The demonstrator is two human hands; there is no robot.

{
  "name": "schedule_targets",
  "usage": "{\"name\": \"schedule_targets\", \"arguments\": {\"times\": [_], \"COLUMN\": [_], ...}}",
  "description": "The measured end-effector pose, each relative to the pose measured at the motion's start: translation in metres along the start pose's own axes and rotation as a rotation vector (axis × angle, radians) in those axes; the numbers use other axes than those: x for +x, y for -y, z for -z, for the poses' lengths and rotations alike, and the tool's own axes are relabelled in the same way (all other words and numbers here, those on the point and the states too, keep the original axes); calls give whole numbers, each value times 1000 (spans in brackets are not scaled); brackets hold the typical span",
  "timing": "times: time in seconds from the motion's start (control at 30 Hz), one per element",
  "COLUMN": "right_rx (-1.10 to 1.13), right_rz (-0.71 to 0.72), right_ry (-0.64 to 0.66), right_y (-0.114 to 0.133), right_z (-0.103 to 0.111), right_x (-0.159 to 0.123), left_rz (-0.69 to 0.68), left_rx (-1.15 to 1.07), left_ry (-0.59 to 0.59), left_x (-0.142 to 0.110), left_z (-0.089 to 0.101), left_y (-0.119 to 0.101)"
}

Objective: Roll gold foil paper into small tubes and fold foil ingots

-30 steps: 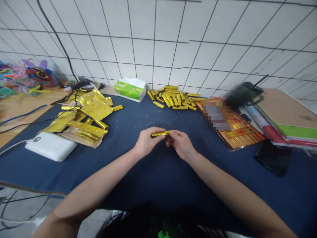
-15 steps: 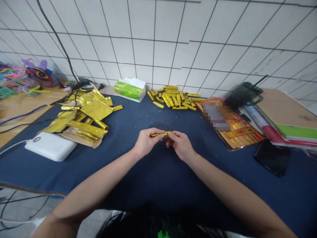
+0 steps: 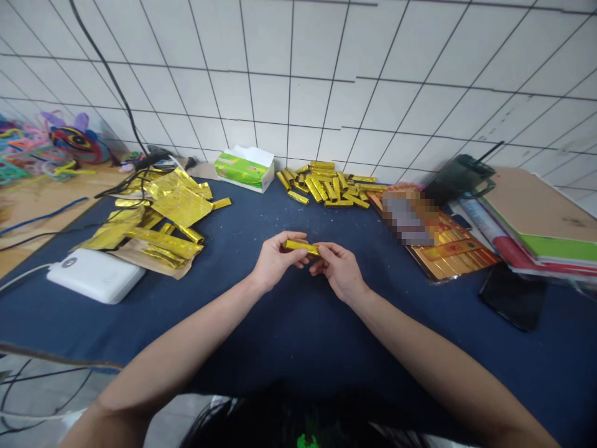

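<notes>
Grip of both hands (image 3: 273, 261) (image 3: 344, 272) pinches gold tube (image 3: 302, 246).

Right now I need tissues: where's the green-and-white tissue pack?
Head view, left of centre: the tissue pack sits by the tiled wall, beside piled gold foil tubes.

Craft wkspc (image 3: 289, 336) w/ foil tubes (image 3: 319, 190)

Slim gold roll (image 3: 303, 246), slightly slanted
</notes>
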State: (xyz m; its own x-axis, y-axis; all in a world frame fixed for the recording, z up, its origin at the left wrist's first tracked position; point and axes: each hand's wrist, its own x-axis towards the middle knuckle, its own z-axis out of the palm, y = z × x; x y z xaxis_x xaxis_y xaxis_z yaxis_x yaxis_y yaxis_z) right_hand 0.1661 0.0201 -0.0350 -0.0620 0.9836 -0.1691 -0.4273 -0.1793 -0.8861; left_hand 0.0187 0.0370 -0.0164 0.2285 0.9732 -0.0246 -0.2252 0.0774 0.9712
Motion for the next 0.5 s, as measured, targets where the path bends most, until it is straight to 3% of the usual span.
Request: {"name": "schedule_targets", "arguments": {"times": [0.33,0.5], "right_rx": [-18,24], "right_rz": [-79,6], "right_ry": [93,9], "right_y": [6,7], "right_z": [3,0], "right_x": [1,-2], "left_rz": [-27,-55], "left_rx": [21,-42], "left_ry": [41,-82], "left_x": [-2,3], "left_z": [0,4], "left_y": [-5,-5]}}
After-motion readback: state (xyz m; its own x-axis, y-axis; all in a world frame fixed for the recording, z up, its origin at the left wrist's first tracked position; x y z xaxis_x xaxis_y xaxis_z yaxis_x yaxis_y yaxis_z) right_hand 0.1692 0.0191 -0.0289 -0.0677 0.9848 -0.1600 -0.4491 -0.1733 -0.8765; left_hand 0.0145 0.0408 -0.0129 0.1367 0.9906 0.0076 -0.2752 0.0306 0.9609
